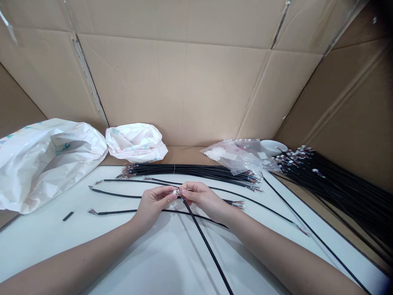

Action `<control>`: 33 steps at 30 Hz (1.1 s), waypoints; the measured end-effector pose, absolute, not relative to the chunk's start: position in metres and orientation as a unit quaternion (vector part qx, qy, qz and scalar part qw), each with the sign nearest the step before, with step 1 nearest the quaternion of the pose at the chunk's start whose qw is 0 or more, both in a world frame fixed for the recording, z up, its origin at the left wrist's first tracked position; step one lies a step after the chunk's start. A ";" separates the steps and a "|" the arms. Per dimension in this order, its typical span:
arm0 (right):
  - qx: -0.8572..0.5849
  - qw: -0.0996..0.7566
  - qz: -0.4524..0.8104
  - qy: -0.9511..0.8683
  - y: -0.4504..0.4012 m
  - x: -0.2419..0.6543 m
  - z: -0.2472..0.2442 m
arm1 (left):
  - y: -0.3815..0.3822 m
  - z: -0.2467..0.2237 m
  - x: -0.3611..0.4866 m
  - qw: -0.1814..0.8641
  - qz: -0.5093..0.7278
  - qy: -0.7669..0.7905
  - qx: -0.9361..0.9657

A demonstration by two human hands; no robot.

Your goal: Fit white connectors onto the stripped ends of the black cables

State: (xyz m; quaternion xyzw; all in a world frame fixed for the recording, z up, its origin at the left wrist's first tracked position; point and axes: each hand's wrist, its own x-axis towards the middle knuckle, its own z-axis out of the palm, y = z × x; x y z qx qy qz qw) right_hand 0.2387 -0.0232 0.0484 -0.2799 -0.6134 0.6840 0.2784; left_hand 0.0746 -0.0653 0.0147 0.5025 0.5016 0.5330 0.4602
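Observation:
Between my fingertips, over the middle of the white table [147, 254], is a small white connector [176, 192]. My left hand [156, 203] pinches it between thumb and forefinger. My right hand [202, 198] is closed on the thin coloured wires at the end of a black cable [204, 237], right beside the connector. From there the cable runs down towards the bottom edge of the view. Whether a wire sits inside the connector is too small to tell. Behind and below my hands lie several loose black cables [119, 193] with bare wire ends.
A tied bundle of black cables [184, 169] lies at the back. Two white plastic bags [135, 143] stand at the left. Clear bags [245, 153] of white pieces and a white dish [273, 146] are back right, near a big cable pile [344, 192]. Cardboard walls [184, 90] surround the table.

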 end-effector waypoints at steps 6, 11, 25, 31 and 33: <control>-0.250 0.253 0.792 -0.496 -0.023 0.238 0.049 | -0.066 0.016 0.075 0.433 0.521 0.511 0.529; -0.218 0.232 0.831 -0.455 -0.022 0.241 0.048 | -0.068 0.017 0.075 0.412 0.517 0.502 0.558; -0.306 0.320 0.508 -0.739 -0.022 0.236 0.038 | -0.066 0.012 0.074 0.434 0.522 0.519 0.519; -0.314 0.362 0.305 -0.823 -0.032 0.236 0.041 | -0.065 0.010 0.073 0.439 0.516 0.507 0.533; -0.307 0.377 0.242 -0.840 -0.034 0.235 0.038 | -0.064 0.009 0.073 0.445 0.513 0.500 0.537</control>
